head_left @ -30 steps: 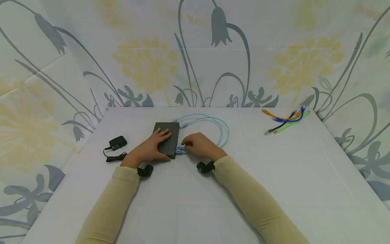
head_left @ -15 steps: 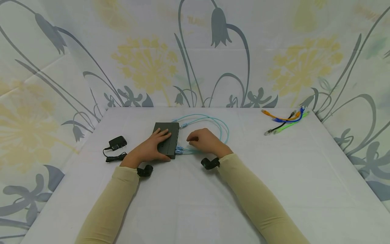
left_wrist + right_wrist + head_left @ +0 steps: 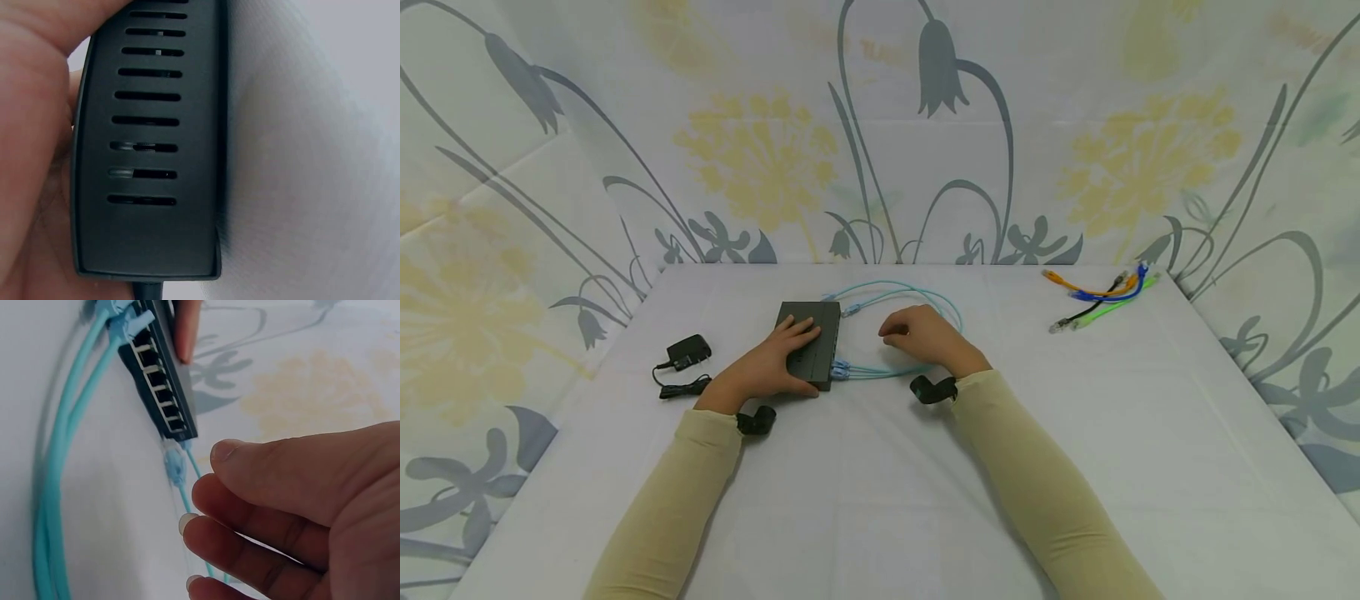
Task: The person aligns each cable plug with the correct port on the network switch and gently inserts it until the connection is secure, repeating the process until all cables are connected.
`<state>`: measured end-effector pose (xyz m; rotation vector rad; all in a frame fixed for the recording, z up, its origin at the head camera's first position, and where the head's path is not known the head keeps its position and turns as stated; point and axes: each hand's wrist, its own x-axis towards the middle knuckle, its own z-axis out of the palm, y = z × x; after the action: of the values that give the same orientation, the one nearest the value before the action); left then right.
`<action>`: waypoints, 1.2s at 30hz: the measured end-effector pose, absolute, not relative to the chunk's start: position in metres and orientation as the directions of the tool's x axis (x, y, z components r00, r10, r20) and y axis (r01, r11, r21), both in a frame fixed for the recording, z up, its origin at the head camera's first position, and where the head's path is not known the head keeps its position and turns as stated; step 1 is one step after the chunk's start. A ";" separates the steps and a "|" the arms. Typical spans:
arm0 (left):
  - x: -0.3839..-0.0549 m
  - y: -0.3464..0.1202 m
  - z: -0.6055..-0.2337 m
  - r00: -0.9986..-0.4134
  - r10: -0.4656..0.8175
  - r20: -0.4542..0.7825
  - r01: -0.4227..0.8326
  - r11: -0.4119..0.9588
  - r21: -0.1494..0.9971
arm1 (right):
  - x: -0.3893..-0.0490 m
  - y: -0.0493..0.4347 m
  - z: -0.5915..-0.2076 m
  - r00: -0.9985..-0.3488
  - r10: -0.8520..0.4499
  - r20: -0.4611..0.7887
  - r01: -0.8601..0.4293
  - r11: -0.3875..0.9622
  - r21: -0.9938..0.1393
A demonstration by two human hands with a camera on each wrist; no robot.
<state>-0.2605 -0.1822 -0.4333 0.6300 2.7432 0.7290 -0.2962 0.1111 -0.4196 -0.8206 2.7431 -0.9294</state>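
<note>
My left hand (image 3: 770, 362) lies over a black network switch (image 3: 826, 333), fingers spread on its top and thumb along its near side. In the left wrist view the slotted side of the switch (image 3: 147, 131) shows, with a black cord (image 3: 148, 290) at its lower end. Light blue network cables (image 3: 880, 372) have their plugs (image 3: 841, 369) in the near ports. In the right wrist view, several ports (image 3: 161, 390) beside them are bare, and a loose plug (image 3: 175, 464) lies past the switch's far end. My right hand (image 3: 928, 337) hovers right of the switch, fingers loosely bent, holding nothing.
A black power adapter (image 3: 688, 352) with a bundled cord (image 3: 685, 389) lies left of my left wrist. At the back right of the white table (image 3: 880, 500) is a pile of short orange, blue, black and green network cables (image 3: 1105, 296). A flower-printed cloth (image 3: 880, 125) hangs behind.
My right hand has drawn away from the plugs at the switch, moving right and slightly back over the cable loop. The left hand stays on the switch.
</note>
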 end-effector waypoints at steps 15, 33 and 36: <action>-0.260 -0.182 -0.432 -0.877 0.466 -0.115 0.346 0.780 0.522 | -0.302 0.143 -0.407 -0.885 -0.465 -0.030 -0.348 0.702 -0.621; -0.263 -0.185 -0.438 -0.878 0.465 -0.113 0.347 0.781 0.520 | -0.309 0.181 -0.403 -0.903 -0.418 -0.103 -0.258 0.717 -0.647; -0.264 -0.185 -0.439 -0.878 0.463 -0.117 0.343 0.783 0.519 | -0.310 0.188 -0.404 -0.906 -0.411 -0.105 -0.254 0.724 -0.641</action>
<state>-0.2641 -0.1851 -0.4393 0.6292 2.7361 0.7297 -0.3103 0.1875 -0.4038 -0.5273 2.6894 -0.9475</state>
